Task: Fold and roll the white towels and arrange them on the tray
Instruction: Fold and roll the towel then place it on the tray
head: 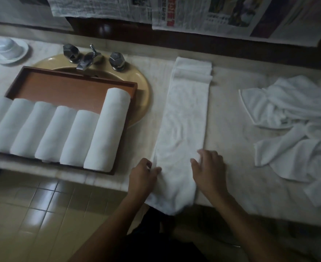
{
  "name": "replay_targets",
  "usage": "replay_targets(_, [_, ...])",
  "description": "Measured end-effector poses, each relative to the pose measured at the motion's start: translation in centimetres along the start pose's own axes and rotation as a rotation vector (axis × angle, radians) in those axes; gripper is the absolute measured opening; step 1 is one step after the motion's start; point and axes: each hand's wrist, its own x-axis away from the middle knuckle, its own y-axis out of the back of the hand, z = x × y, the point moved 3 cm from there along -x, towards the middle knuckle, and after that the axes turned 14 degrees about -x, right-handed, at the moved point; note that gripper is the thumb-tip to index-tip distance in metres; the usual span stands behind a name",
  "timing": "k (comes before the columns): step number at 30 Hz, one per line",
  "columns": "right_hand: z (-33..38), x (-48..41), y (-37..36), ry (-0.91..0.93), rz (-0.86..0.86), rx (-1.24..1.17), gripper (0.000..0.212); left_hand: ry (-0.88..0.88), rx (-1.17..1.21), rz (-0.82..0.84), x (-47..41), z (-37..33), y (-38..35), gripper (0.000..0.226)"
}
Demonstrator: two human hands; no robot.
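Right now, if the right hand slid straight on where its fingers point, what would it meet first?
The right hand rests on the folded towel; going on, it would probably ride along the strip toward its doubled far end.

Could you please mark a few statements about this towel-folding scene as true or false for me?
1. Rolled towels lie side by side in the tray. True.
2. The folded towel is already rolled up. False: it lies flat as a long strip on the counter.
3. The left hand and the right hand both touch its near end. True.
4. The loose towels are heaped left of the tray. False: they lie to the right of the folded towel.
5. A cup stands upside down on a saucer. True.
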Motion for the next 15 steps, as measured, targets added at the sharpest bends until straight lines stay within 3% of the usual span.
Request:
replay_targets(3, [-1.5,4.1,0.3,-0.244,0.07,0.015,0.036,0.002,0.053,0.055,0.2,0.3,0.1,0.027])
replay_targets(9, [0.4,4.5,0.4,-0.333,0.183,-0.187,0.02,0.001,0.23,0.071,1.3,1.2,0.9,0.014])
replay_targets(12, [0.2,4.1,1.1,-0.455,0.202,-0.418,0.018,0.029,0.298,0.037,1.8,1.4,1.2,0.011])
replay_targets(15, [-0.7,4.5,0.5,-0.724,0.219,-0.887,0.021,0.023,0.156,-0.025,2.0,1.6,1.1,0.006])
